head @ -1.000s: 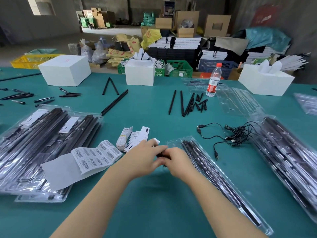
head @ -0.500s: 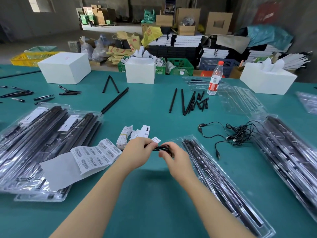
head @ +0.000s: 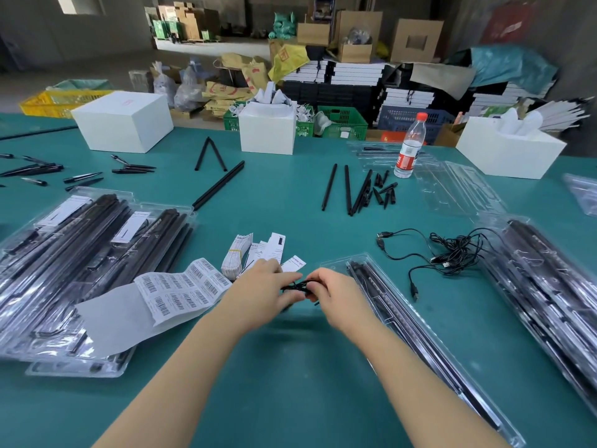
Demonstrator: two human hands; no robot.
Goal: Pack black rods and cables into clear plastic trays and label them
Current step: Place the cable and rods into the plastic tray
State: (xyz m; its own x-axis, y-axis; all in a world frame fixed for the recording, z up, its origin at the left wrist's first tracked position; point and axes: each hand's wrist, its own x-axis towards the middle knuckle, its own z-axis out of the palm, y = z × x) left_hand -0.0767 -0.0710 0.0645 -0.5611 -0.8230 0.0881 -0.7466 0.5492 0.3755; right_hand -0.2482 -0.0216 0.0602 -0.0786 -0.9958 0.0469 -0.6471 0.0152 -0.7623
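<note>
Your left hand (head: 263, 294) and right hand (head: 336, 297) meet just above the green table (head: 290, 383), fingers of both curled round a small coiled black cable (head: 295, 287) (bundled tight). Just right of it lies the open clear tray (head: 416, 331), black rods (head: 387, 305) inside.

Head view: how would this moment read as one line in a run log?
stage: bundling cable | left hand: holds coiled black cable | right hand: pinches same cable | open tray: rods inside, beside right hand | barcode labels: untouched
</note>
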